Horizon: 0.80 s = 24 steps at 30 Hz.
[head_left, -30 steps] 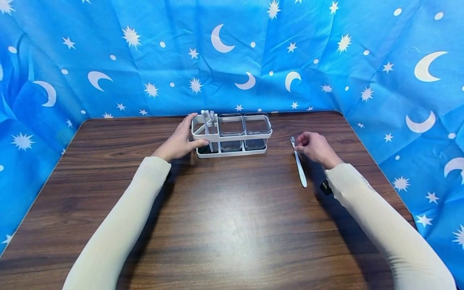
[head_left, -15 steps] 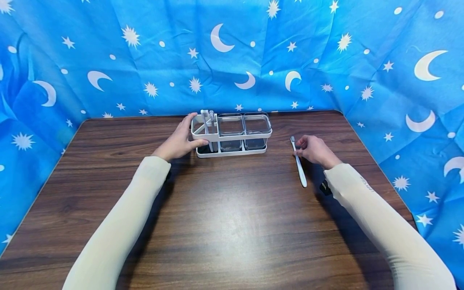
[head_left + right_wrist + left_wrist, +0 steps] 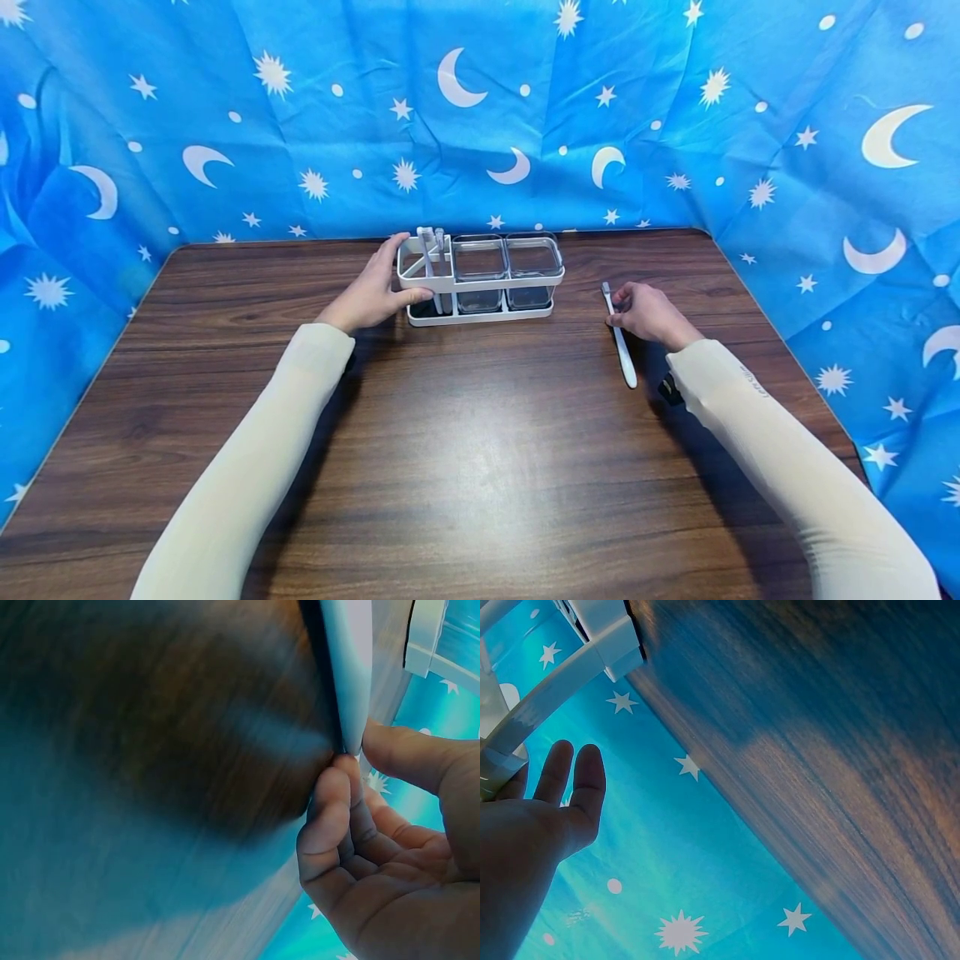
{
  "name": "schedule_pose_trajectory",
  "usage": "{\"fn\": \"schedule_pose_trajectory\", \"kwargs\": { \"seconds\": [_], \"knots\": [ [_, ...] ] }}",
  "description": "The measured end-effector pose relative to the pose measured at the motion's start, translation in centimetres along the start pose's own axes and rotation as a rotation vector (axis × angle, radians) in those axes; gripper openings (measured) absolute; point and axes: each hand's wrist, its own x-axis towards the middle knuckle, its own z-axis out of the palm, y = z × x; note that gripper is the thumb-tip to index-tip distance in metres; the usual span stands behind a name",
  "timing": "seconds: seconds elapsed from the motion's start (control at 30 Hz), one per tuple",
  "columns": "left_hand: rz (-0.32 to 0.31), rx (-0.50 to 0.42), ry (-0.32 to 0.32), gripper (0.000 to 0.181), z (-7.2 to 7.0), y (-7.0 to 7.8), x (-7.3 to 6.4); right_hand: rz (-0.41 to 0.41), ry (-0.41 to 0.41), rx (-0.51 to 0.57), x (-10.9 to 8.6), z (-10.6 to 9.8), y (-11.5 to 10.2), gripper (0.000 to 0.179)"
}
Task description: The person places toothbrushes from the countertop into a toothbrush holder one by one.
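Note:
My left hand [image 3: 365,296] grips the left end of a white toothbrush holder [image 3: 506,284], thumb in front and fingers at the back. Two toothbrushes [image 3: 426,250] stand in that end of it. Beside them sit two clear cups [image 3: 480,260]. In the left wrist view two fingers [image 3: 589,780] stick out past the holder's white band [image 3: 551,696]. To the right, a white toothbrush [image 3: 624,358] lies on the table, bristle end away from me. My right hand [image 3: 649,313] pinches it below the head; the right wrist view shows thumb and fingers meeting at the toothbrush [image 3: 351,667].
A dark wood table [image 3: 480,467] lies under everything. Behind it and along both sides hangs a blue cloth [image 3: 480,117] with moons and stars, close behind the holder. The holder stands near the back edge.
My right hand has shifted slightly down along the toothbrush, and its fingers have closed on the handle. The left hand and the holder have stayed in place.

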Motion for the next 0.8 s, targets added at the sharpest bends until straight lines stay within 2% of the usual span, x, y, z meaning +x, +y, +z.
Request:
{"fn": "schedule_pose_trajectory", "kwargs": {
  "seconds": [0.17,0.37,0.63,0.8],
  "knots": [
    [0.001,0.000,0.002,0.099,0.0,0.2,-0.1,0.016,0.012,-0.032,0.1,0.1,-0.1,0.034],
    [0.017,-0.003,0.005,0.100,-0.1,0.4,-0.2,0.052,0.029,0.007,0.0,-0.3,-0.1,0.025],
    [0.011,0.005,0.005,0.100,-0.1,0.5,-0.3,0.007,0.169,0.080,-0.8,-1.3,-0.2,0.018],
    [0.013,0.005,0.003,0.100,-0.1,0.5,-0.3,-0.075,0.282,0.103,-1.2,-1.6,-0.4,0.016]
  ]
}}
